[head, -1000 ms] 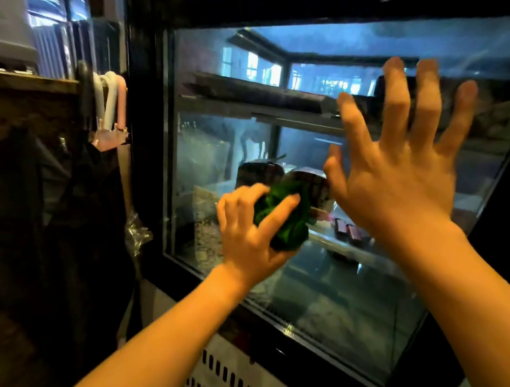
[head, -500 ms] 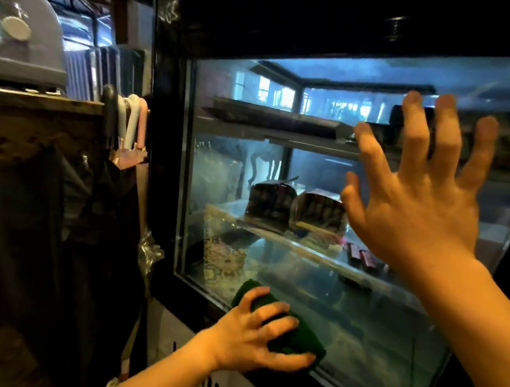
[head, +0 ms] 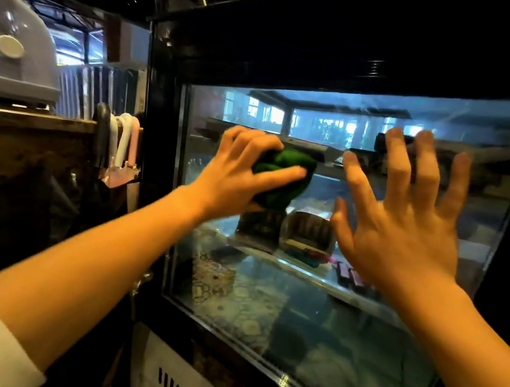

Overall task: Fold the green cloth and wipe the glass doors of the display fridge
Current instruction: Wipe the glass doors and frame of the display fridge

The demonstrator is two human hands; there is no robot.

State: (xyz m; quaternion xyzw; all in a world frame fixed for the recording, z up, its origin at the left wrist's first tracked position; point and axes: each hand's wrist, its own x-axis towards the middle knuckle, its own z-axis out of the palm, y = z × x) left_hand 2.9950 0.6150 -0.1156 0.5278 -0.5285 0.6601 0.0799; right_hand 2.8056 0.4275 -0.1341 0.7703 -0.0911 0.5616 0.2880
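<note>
The display fridge's glass door (head: pixel 307 324) fills the middle and right of the head view, set in a black frame. My left hand (head: pixel 237 173) presses a bunched green cloth (head: pixel 283 177) against the upper left part of the glass, fingers wrapped over it. My right hand (head: pixel 399 218) lies flat on the glass to the right of the cloth, fingers spread wide and holding nothing. Part of the cloth is hidden under my left fingers.
Inside the fridge, shelves carry small boxes and packets (head: pixel 305 238). Left of the fridge stands a wooden counter (head: pixel 34 134) with a domed grey appliance (head: pixel 15 58) and hanging utensils (head: pixel 119 141). A white vented panel (head: pixel 169 380) sits below the door.
My left hand has swept the green cloth from the bottom edge of the glass up to its upper left part. My right hand has stayed flat on the glass.
</note>
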